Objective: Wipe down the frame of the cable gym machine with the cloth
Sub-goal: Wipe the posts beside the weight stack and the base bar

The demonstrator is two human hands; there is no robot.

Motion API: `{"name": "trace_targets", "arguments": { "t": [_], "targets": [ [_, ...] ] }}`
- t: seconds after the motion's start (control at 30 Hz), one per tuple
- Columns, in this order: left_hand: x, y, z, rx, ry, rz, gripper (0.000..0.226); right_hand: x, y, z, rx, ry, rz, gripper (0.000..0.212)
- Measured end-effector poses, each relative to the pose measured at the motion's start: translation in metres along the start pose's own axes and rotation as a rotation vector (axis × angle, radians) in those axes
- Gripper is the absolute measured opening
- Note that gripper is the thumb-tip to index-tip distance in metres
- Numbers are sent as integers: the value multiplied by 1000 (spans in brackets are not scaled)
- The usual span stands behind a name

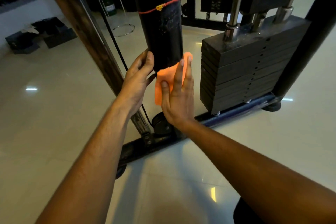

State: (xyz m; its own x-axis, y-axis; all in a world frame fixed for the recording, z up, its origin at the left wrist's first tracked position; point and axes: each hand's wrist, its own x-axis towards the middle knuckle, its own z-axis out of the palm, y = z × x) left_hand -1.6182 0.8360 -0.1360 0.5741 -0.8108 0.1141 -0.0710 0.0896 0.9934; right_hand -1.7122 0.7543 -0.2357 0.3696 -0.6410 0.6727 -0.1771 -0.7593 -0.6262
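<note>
Orange cloth [163, 82] pressed flat by right hand [177, 96]; no legible writing.

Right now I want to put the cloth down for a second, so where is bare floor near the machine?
Bare tile lies left of the brown slanted bar, and more in front of the base rail. It is crowded between the black post and the weight stack, where the right hand presses the orange cloth.
</note>
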Motion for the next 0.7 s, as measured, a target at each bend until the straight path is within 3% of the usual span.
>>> {"name": "trace_targets", "arguments": {
  "t": [0.1, 0.23, 0.5, 0.7],
  "targets": [
    [-3, -4, 3, -44, -8, -23, 46, 16, -2, -12, -29, 0, -61, 81],
    [-4, -4, 2, -23, -9, -20, 44, -35, 27, -2, -106, -177, -26, 81],
    [-2, -5, 2, -42, -2, -39, 47, 6, 3, -6, -30, -18, -53, 91],
    [-5, -14, -1, 5, -18, -31, 45, -34, 31, -4, -98, -173, -76, 85]
  ]
}}
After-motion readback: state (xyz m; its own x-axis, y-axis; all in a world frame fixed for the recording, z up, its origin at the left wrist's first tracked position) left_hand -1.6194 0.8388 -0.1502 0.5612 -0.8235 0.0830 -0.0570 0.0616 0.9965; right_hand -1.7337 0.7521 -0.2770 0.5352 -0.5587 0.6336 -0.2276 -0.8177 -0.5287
